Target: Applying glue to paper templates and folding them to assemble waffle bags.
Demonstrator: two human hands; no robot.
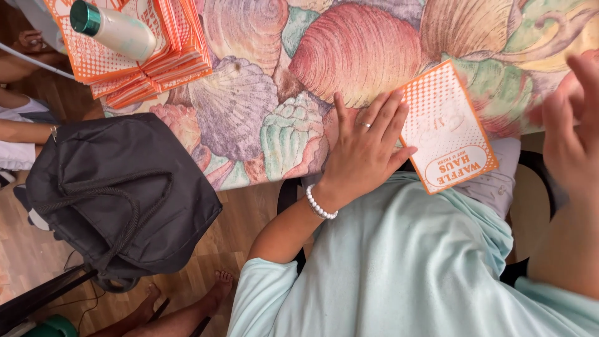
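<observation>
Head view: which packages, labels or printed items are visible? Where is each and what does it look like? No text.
Flat paper bag: at the table's near edge, under the left hand's fingertips; rectangular, orange dotted fading to white, with an oval emblem.
Stack of paper bags: top left on the table; the same orange and white print, fanned edges.
Bottle: lying on that stack; pale body, green cap, no label readable.
Right hand: raised, blurred, empty.

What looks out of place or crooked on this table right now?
The orange card under the left hand lies askew, its lower corner hanging past the table edge over the lap. A bottle lies on its side atop the stack of orange cards. The right hand is blurred, raised off the table.
</observation>
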